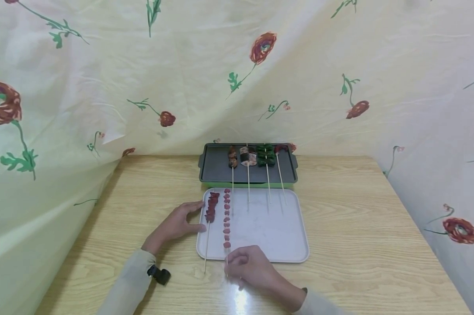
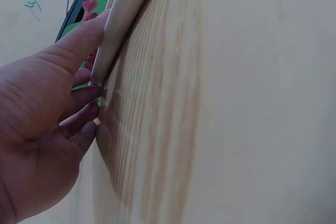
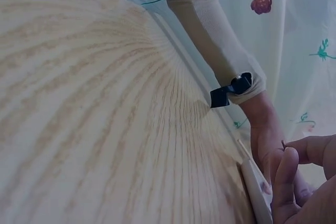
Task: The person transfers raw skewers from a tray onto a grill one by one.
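Note:
My left hand (image 1: 178,222) is at the left edge of a white tray (image 1: 268,232); in the left wrist view the thumb lies over the rim and the curled fingers touch its outer side. Below the tray's front edge, my right hand (image 1: 249,267) pinches the stick of a skewer of small pink meat pieces (image 1: 227,218), which lies lengthwise on the tray. To its left rests a skewer of dark red meat (image 1: 211,208), its bare stick jutting over the front rim. The right wrist view shows thumb and finger pinching a thin stick tip (image 3: 284,144).
Behind the tray stands a dark griddle (image 1: 217,168) with a green base. On it lie a brown meat skewer (image 1: 232,157), a black-and-pale skewer (image 1: 248,156), a green skewer (image 1: 266,155) and a dark red one (image 1: 281,148), their sticks overhanging the tray. Floral cloth (image 1: 193,78) surrounds the wooden table (image 1: 359,218).

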Tool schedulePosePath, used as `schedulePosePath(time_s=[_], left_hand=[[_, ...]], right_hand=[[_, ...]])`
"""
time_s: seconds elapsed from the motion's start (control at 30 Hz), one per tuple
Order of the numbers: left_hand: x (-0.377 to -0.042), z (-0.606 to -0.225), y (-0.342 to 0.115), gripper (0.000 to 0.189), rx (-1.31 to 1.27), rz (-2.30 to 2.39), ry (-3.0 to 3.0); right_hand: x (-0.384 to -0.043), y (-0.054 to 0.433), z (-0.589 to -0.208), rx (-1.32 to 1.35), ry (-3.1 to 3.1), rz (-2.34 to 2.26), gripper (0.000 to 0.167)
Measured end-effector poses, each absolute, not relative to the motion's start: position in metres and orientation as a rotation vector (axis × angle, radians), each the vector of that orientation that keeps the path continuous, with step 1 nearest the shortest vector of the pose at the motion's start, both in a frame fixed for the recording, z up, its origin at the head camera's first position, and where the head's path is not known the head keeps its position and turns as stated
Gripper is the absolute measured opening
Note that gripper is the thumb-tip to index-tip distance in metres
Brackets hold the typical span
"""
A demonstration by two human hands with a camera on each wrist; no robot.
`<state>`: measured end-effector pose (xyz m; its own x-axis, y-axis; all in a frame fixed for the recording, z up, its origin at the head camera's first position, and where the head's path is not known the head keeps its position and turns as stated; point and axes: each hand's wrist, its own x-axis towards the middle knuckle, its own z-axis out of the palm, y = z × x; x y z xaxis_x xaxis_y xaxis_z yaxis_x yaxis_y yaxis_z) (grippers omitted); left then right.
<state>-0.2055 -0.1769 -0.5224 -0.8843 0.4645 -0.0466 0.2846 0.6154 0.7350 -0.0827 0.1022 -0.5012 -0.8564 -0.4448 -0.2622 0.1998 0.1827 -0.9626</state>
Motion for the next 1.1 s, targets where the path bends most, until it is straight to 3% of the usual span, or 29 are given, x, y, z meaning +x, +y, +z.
schedulePosePath(time_s=[0.5, 1.1], left_hand=[[-0.206, -0.525, -0.177, 0.085, 0.587, 1.098, 2.614], [-0.206, -0.523, -0.177, 0.084, 0.577, 1.145, 2.587]], right_hand=[[-0.069, 0.105, -0.480, -0.318, 2.034, -1.706, 0.028], [-0.099, 0.106, -0.429, -0.480, 2.189, -1.671, 0.028]])
